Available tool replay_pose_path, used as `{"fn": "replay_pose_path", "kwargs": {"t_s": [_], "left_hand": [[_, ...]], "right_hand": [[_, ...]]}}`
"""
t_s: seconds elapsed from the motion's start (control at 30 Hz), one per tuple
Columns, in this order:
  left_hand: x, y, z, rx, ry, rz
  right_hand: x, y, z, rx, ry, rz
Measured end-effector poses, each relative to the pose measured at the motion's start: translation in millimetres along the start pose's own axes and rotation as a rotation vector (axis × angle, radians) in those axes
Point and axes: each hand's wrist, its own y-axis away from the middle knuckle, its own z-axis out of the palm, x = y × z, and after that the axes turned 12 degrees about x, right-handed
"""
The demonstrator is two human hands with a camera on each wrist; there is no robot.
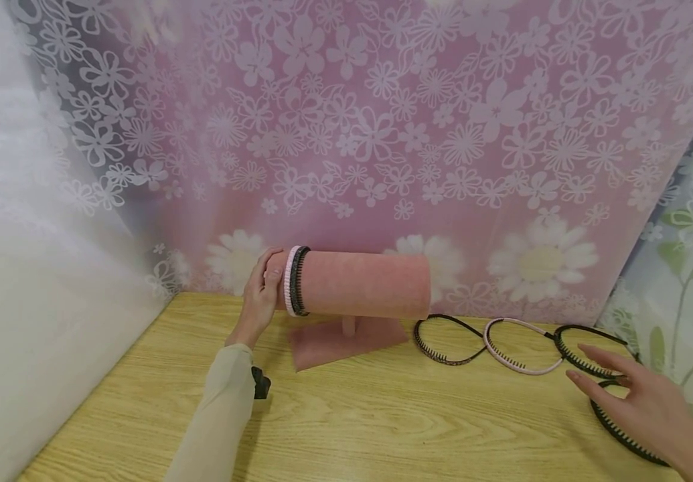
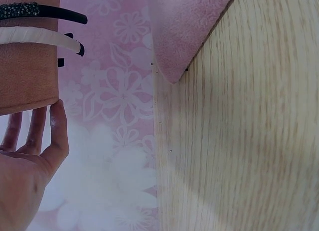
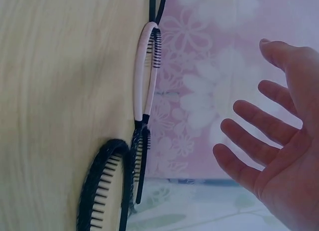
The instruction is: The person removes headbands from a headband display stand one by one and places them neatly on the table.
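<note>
A pink velvet headband stand (image 1: 364,281), a horizontal roll on a post and flat base, stands at the table's back. My left hand (image 1: 260,294) holds the roll's left end; in the left wrist view its fingers (image 2: 59,126) touch the end's rim. Close beside that hand, a pale pink headband (image 1: 290,281) and a dark toothed headband (image 1: 302,281) with glittery stones sit around the roll. Fingers spread and holding nothing, my right hand (image 1: 647,402) hovers over a black toothed headband (image 1: 620,435) and beside another black headband (image 1: 590,365) at the right.
Further left on the wood-grain table (image 1: 418,422) lie a pink-and-black headband (image 1: 523,370) and a dark headband (image 1: 442,361), in a row right of the stand's base (image 1: 334,348). Flower-printed curtains (image 1: 382,134) close off the back and right, with white sheeting (image 1: 51,268) on the left.
</note>
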Motion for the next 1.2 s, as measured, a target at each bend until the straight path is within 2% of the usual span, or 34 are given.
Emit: {"fn": "replay_pose_path", "kwargs": {"t_s": [0.2,0.47,0.67,0.9,1.2], "left_hand": [[-0.1,0.7,-0.5,0.002,-0.001,0.004],[1.0,0.0,-2.1,-0.007,0.002,0.001],[1.8,0.1,-3.3,-0.021,0.01,-0.015],[1.8,0.4,-5.3,-0.043,-0.008,-0.003],[4.0,-1.7,-6.7,-0.052,-0.014,-0.039]], "right_hand": [[-12,-9.2,4,-0.007,-0.061,-0.017],[-34,-23.7,8,0.06,-0.198,-0.088],[-51,-29.4,12,0.089,-0.228,-0.132],[-67,-35.9,18,0.094,-0.221,-0.154],[-90,-43.0,28,0.15,-0.333,-0.266]]}}
